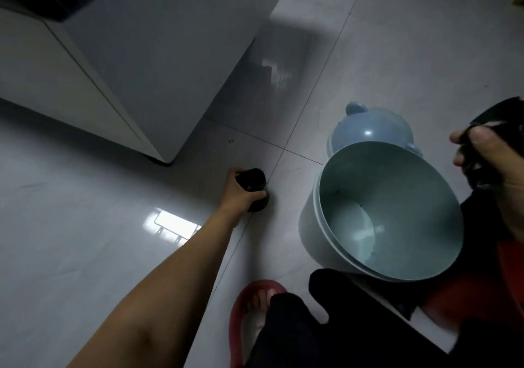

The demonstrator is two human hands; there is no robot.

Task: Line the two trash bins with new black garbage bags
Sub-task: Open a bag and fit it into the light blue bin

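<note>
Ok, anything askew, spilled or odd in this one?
The teal bin tilts toward the camera instead of standing upright, seemingly nested in a white bin. A blue domed piece lies on the floor behind it. Tiny dark specks lie farther left. No spill visible.

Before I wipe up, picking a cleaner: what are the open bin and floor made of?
The bin is probably moulded plastic: pale blue-green, thin rim, soft sheen inside. The floor looks like glazed tile: glossy reflections, thin grout lines.
</note>
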